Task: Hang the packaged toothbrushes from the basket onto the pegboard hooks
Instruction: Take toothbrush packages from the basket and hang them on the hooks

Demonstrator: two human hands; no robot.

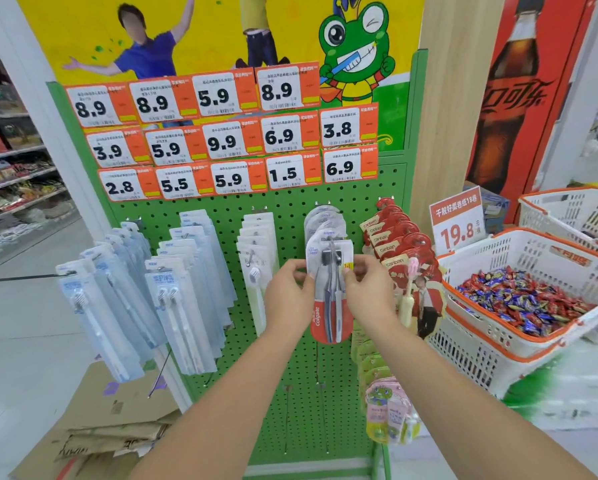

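A red-and-clear Colgate toothbrush pack point(330, 299) hangs at the front of a row of like packs on a hook of the green pegboard point(290, 216). My left hand point(287, 292) pinches the pack's left edge. Its right edge is pinched by my right hand point(370, 289). The pack's top sits at the hook's tip, which the card hides. Pale blue toothbrush packs point(173, 289) fill the hooks to the left, white ones point(256, 251) the middle, and red canban packs point(397, 244) the right. No toothbrush basket is in view.
Bare hooks point(320, 386) stick out of the lower pegboard. Flattened cardboard point(110, 427) lies on the floor at lower left. Stacked white-and-orange baskets point(519, 327) of wrapped sweets stand to the right, with a 19.8 price sign point(458, 220). Price tags point(221, 133) cover the upper board.
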